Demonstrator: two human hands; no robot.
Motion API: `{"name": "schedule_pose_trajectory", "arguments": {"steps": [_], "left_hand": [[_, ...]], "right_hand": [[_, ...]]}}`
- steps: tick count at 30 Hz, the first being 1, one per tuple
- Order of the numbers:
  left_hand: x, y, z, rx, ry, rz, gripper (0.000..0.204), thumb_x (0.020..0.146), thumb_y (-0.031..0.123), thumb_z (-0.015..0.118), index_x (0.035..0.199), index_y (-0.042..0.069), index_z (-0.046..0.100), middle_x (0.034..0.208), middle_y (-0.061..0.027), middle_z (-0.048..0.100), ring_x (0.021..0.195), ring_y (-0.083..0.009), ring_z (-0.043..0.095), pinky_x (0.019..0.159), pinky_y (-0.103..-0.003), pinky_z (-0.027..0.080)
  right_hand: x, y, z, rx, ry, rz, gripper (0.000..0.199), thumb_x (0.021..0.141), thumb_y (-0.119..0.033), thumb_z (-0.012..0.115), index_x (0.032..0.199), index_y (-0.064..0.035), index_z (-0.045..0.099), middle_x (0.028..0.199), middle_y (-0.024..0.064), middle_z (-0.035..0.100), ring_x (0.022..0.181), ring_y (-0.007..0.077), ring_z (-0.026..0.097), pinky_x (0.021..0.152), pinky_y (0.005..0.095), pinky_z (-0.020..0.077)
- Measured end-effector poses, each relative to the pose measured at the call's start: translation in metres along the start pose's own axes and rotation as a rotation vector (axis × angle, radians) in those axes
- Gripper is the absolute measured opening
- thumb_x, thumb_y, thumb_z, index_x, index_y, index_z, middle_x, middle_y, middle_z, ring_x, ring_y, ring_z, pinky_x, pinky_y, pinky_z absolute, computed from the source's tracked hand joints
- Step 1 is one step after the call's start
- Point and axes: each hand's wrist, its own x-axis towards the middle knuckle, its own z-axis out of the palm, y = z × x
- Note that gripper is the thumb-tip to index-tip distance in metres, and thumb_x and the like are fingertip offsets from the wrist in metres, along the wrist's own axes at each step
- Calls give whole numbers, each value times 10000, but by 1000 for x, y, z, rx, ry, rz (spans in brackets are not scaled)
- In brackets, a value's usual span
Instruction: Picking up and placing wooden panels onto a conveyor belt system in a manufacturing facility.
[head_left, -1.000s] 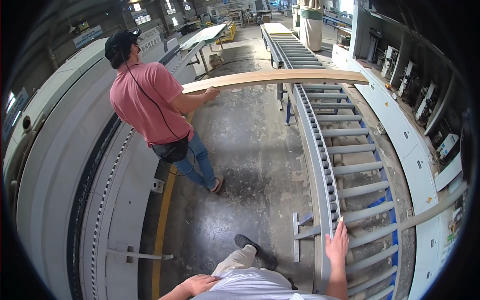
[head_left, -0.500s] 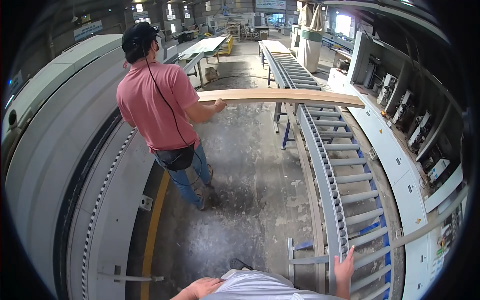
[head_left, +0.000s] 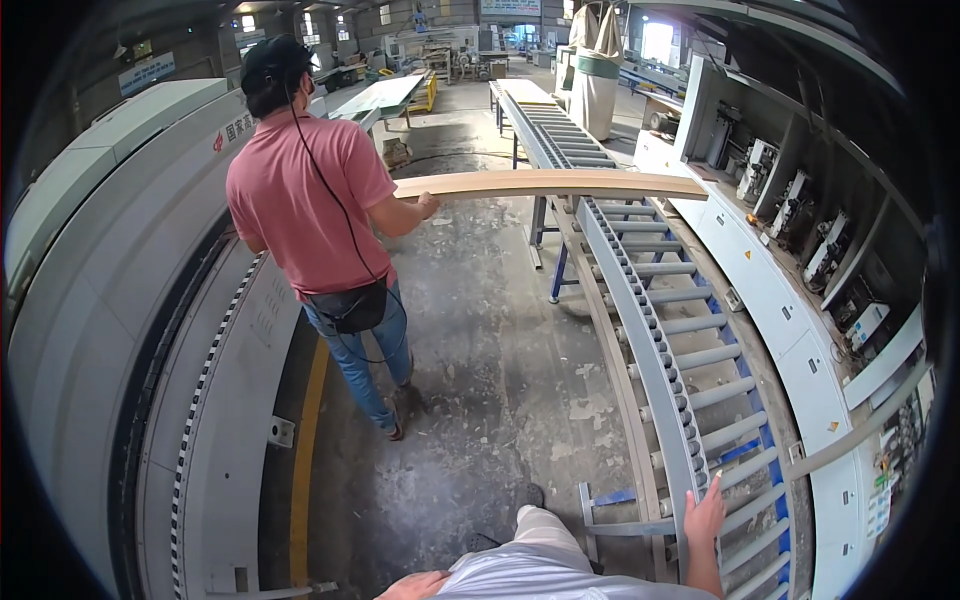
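Observation:
My right hand (head_left: pixel 704 515) is at the near end of the roller conveyor (head_left: pixel 650 335), beside its grey side rail. Its fingers are stretched and apart, with nothing held; whether it touches the rail I cannot tell. My left hand (head_left: pixel 415 586) lies low against my grey shirt (head_left: pixel 530 578), its fingers mostly hidden. Ahead on the left, a co-worker (head_left: pixel 310 195) in a pink shirt grips a long wooden board (head_left: pixel 545 182). The board reaches across the aisle and over the conveyor toward the machine on the right.
A long white machine (head_left: pixel 90 330) lines the left side, with a yellow floor stripe (head_left: pixel 308 460) beside it. On the right stands an open-fronted machine (head_left: pixel 790 310). A conveyor leg brace (head_left: pixel 628 527) juts out near my feet. Farther off are a table (head_left: pixel 375 100) and a dust bag (head_left: pixel 592 95).
My view has shifted and a leg now shows stepping forward. My right hand has moved slightly right in view, still by the rail. The co-worker has stepped, still holding the board.

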Motion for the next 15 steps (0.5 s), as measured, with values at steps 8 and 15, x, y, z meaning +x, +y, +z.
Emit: {"name": "schedule_pose_trajectory", "arguments": {"steps": [8, 15], "left_hand": [[-5, 15, -10, -542, 129, -235, 521, 912, 364, 545, 1282, 5, 470, 1293, -108, 497, 1207, -225, 442, 1019, -347, 333], [13, -12, -11, -565, 77, -86, 504, 912, 359, 547, 1272, 13, 481, 1266, -98, 519, 1188, -222, 458, 1012, -340, 340]], "right_hand": [[52, -52, -4, 42, -116, 18, 713, 855, -318, 577, 1415, -69, 212, 1077, 217, 517, 977, 386, 527, 823, 465, 429], [63, -62, 2, -16, -109, 67, 708, 858, -347, 570, 1416, -87, 219, 1053, 205, 520, 960, 370, 538, 798, 456, 441]]}}
